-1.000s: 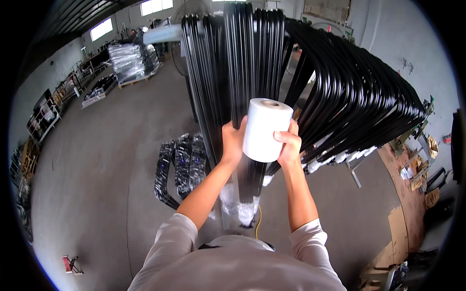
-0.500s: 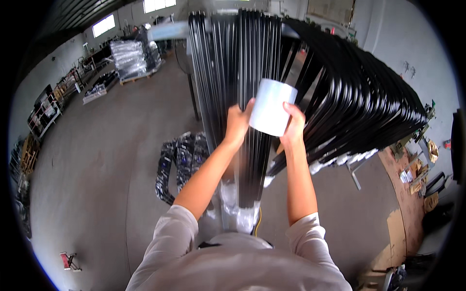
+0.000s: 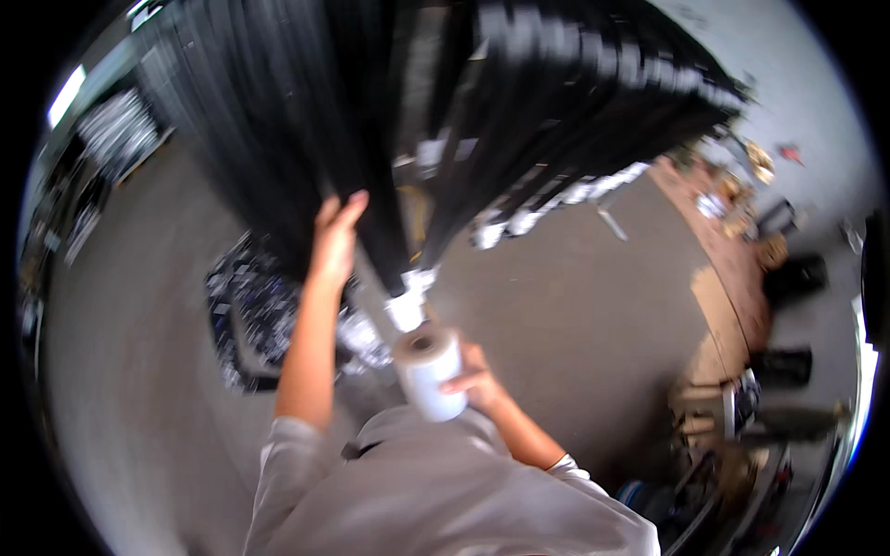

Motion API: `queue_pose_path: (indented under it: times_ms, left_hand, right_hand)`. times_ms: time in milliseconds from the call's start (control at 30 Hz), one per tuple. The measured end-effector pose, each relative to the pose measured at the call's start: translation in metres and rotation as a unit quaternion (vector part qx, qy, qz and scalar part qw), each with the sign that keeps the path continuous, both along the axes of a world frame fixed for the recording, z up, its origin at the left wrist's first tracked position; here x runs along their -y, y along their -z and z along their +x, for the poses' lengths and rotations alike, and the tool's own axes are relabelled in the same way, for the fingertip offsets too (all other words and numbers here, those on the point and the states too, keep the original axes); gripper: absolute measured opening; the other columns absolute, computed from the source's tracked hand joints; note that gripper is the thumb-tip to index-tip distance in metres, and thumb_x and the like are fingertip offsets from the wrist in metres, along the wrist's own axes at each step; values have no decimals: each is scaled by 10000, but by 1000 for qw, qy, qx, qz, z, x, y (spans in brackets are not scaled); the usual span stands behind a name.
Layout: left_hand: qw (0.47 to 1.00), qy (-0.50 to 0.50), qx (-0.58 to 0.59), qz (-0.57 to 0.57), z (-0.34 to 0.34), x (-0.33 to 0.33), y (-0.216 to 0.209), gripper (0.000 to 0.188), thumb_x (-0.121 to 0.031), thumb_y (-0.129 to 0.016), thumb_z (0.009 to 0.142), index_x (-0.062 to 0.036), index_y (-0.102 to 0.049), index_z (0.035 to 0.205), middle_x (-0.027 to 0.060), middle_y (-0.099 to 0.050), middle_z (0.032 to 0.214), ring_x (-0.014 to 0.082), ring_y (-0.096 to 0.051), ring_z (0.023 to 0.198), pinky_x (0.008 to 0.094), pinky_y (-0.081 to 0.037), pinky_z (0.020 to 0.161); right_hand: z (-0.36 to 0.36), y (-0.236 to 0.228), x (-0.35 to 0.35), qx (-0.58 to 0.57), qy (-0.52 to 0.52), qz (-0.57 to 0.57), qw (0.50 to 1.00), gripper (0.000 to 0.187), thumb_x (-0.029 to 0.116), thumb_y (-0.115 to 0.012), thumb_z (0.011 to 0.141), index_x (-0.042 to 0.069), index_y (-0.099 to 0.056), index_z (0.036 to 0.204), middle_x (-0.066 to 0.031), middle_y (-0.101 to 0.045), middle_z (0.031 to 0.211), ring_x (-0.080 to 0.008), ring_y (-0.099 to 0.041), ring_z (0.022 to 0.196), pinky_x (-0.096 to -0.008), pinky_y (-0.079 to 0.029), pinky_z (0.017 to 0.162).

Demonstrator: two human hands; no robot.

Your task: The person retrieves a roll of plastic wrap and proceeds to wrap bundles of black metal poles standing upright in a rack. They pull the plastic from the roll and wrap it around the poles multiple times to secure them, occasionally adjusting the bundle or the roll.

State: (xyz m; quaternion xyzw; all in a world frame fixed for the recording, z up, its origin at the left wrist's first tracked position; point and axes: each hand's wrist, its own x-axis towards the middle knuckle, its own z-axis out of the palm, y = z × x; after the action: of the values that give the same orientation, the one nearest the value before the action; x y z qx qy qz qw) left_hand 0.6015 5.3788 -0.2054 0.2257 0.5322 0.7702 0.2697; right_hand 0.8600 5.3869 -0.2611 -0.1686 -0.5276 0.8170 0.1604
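Observation:
My right hand [image 3: 477, 375] grips a roll of clear stretch film [image 3: 432, 380] low in front of my waist, fingers around its side. The brown core shows at its upper end. Higher up and to the left, my left hand [image 3: 336, 243] is against the long black tubes [image 3: 357, 157], thumb and fingers apart; blur hides how firmly it touches. These tubes hang in a dense bundle and narrow downward. Clear film wraps their lower ends [image 3: 405, 308], just above the roll.
More bent black tubes [image 3: 593, 102] hang in a row at the right, with whitish wrapped ends. A film-wrapped dark stack [image 3: 246, 320] lies on the floor at left. Cardboard [image 3: 718, 315] and dark bags [image 3: 795, 278] line the right wall. A wrapped pallet load [image 3: 120, 134] stands far left.
The film roll has come down from in front of the tubes to my waist, now in my right hand alone. My left hand has left the roll for the tubes. My view has swung.

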Motion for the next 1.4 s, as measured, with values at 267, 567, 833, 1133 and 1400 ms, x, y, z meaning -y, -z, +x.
queue_pose_path:
  times_ms: [267, 567, 833, 1133, 1400]
  left_hand:
    - [995, -24, -93, -30, 9, 17, 57, 666, -177, -604, 799, -3, -213, 1310, 137, -293, 1309, 225, -287, 1207, 318, -225, 1007]
    - [873, 189, -443, -79, 125, 85, 58, 420, -41, -565, 729, -11, -484, 1140, 205, -303, 1335, 326, -269, 1257, 407, -217, 1015]
    - [747, 236, -620, -54, 134, 88, 48, 513, -70, -701, 618, -226, -535, 1079, 116, -357, 1314, 339, -301, 1235, 498, -246, 1000]
    - [769, 195, -607, 47, 141, 106, 56, 173, -142, -665, 682, -125, -499, 729, 87, -502, 1188, 303, -438, 1146, 435, -310, 961]
    - [973, 135, -184, 6, 161, 106, 85, 106, -73, -545, 799, -57, -441, 788, 163, -458, 1145, 245, -429, 1054, 362, -320, 900]
  right_hand:
    - [27, 65, -13, -77, 196, -373, 904, 616, 247, -522, 675, -55, -403, 1198, -211, -507, 1123, -323, -527, 988, -420, -416, 882]
    - [32, 58, 4, -394, 82, -617, 676, 888, 553, -610, 639, -16, -321, 1257, -291, -347, 1229, -370, -481, 1020, -479, -424, 879]
    - [18, 38, 27, -319, 43, -608, 726, 883, 714, -421, 688, 74, -313, 1286, -165, -344, 1291, -344, -344, 1188, -526, -279, 968]
    - [20, 50, 45, -187, 35, -427, 884, 558, 447, -414, 840, 129, -321, 1289, -93, -410, 1251, -259, -430, 1105, -413, -386, 875]
    - [22, 49, 34, -51, 206, -173, 962, 520, 372, -387, 895, 57, -304, 1301, -75, -386, 1294, -200, -357, 1199, -362, -294, 995]
